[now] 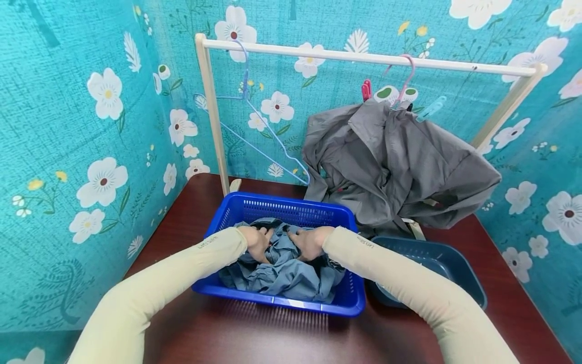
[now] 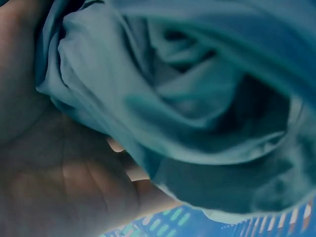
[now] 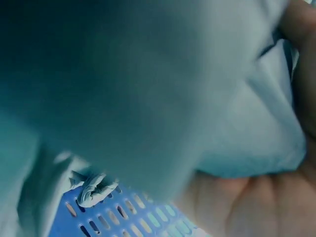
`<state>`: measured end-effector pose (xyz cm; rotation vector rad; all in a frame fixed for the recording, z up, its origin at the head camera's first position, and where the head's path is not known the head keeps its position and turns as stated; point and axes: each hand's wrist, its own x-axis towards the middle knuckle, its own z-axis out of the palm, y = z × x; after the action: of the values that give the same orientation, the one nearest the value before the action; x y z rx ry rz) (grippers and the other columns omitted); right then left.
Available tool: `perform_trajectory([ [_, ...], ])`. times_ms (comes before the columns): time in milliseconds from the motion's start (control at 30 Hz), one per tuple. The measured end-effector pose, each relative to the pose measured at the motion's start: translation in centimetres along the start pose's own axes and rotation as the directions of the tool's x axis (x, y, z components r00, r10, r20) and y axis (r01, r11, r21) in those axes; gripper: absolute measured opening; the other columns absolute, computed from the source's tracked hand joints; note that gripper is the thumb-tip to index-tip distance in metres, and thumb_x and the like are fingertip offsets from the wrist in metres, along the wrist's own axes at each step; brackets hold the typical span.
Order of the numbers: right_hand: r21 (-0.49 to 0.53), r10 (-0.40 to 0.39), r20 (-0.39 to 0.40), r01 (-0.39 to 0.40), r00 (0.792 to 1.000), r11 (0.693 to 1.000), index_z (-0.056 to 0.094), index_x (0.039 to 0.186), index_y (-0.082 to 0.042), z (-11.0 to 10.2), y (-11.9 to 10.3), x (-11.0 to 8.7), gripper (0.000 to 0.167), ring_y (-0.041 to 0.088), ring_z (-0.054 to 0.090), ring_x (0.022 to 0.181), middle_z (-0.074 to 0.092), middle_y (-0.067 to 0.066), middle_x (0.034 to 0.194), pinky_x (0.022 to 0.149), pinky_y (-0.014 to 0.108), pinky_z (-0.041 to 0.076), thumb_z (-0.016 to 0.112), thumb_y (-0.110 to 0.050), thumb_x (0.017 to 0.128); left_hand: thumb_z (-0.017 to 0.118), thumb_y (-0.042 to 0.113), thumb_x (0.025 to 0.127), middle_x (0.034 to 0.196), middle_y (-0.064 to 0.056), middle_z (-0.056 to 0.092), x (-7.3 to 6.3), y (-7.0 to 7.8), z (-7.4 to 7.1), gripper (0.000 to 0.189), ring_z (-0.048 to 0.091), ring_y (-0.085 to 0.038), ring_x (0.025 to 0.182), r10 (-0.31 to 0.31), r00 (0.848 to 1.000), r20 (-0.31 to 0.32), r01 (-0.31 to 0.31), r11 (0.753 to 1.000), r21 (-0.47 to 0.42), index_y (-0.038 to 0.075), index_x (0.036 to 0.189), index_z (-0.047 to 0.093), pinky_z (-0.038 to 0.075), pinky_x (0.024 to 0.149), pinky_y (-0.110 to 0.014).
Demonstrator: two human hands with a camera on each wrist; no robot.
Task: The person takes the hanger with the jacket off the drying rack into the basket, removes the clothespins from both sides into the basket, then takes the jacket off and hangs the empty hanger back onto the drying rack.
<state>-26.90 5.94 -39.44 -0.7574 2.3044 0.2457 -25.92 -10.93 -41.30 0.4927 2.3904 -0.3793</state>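
Crumpled blue-grey clothing (image 1: pixel 284 277) fills the blue plastic basket (image 1: pixel 277 300) in front of me. My left hand (image 1: pixel 258 243) and right hand (image 1: pixel 311 243) are both down in it, side by side and a little apart. In the left wrist view, folds of the cloth (image 2: pixel 103 74) lie between the thumb side and the fingers, which run beneath them. The right wrist view shows the cloth (image 3: pixel 247 133) held between thumb and palm, with the fingertips hidden behind it. What kind of garment it is cannot be made out.
A wooden rack (image 1: pixel 354 55) stands behind the basket. From it hang a bare blue hanger (image 1: pixel 273 132) and a grey garment (image 1: pixel 391 156) on a pink hanger (image 1: pixel 409 76), with a red clip (image 1: pixel 366 90) and a light-blue clip (image 1: pixel 432 107). A dark blue tub (image 1: pixel 470 275) sits at right on the brown table (image 1: pixel 254 338).
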Motion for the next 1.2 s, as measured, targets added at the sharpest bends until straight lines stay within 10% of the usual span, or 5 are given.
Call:
perform_trajectory([
  [367,0.216,-0.116,-0.118,0.140,0.986,0.966,0.019,0.152,-0.016,-3.0,3.1,-3.4,0.089,0.023,0.019,0.141,0.021,0.005,0.154,0.109,0.041,0.021,0.063,-0.055,0.085,0.062,0.051,0.087,0.150,-0.015,0.030,-3.4,-4.8,-4.2,0.085,0.027,-0.030,0.137,0.170,0.958,-0.230,-0.249,0.891,-0.380,0.004,0.149,0.027,0.025,0.108,-0.045],
  [533,0.324,-0.182,-0.246,0.258,0.952,0.910,0.040,0.143,-0.009,-4.0,5.3,-5.4,0.063,0.024,0.045,0.126,0.042,0.009,0.143,0.100,0.039,0.037,0.056,-0.045,0.094,0.052,0.035,0.097,0.130,-0.016,0.054,-4.5,-7.0,-5.5,0.049,0.051,-0.031,0.118,0.128,0.850,-0.511,-0.385,0.813,-0.437,0.002,0.133,0.051,0.040,0.096,-0.046],
  [667,0.382,-0.221,-0.372,0.365,0.902,0.849,0.051,0.134,-0.011,-4.2,7.0,-7.1,0.046,0.019,0.056,0.112,0.055,0.008,0.129,0.092,0.038,0.044,0.053,-0.038,0.097,0.050,0.027,0.099,0.111,-0.010,0.064,-4.7,-8.6,-6.0,0.030,0.059,-0.026,0.100,-0.027,0.759,-0.650,-0.421,0.741,-0.523,0.006,0.117,0.064,0.046,0.086,-0.044],
  [1000,0.564,-0.138,-0.549,0.487,0.824,0.667,0.056,0.126,-0.005,-4.8,11.9,-11.8,0.038,0.023,0.061,0.100,0.061,0.012,0.117,0.086,0.038,0.049,0.050,-0.031,0.099,0.048,0.027,0.099,0.096,-0.012,0.061,-3.8,-12.3,-5.6,0.025,0.052,-0.026,0.079,-0.474,0.580,-0.662,-0.433,0.509,-0.744,0.008,0.105,0.064,0.042,0.071,-0.038],
  [1200,0.593,-0.041,-0.641,0.528,0.767,0.608,0.057,0.123,0.000,-4.8,14.4,-15.3,0.036,0.029,0.061,0.101,0.062,0.017,0.113,0.084,0.035,0.050,0.050,-0.026,0.099,0.049,0.029,0.098,0.098,-0.015,0.060,-3.0,-13.6,-5.0,0.027,0.053,-0.027,0.084,-0.623,0.472,-0.623,-0.391,0.486,-0.782,0.005,0.103,0.061,0.042,0.072,-0.039],
])
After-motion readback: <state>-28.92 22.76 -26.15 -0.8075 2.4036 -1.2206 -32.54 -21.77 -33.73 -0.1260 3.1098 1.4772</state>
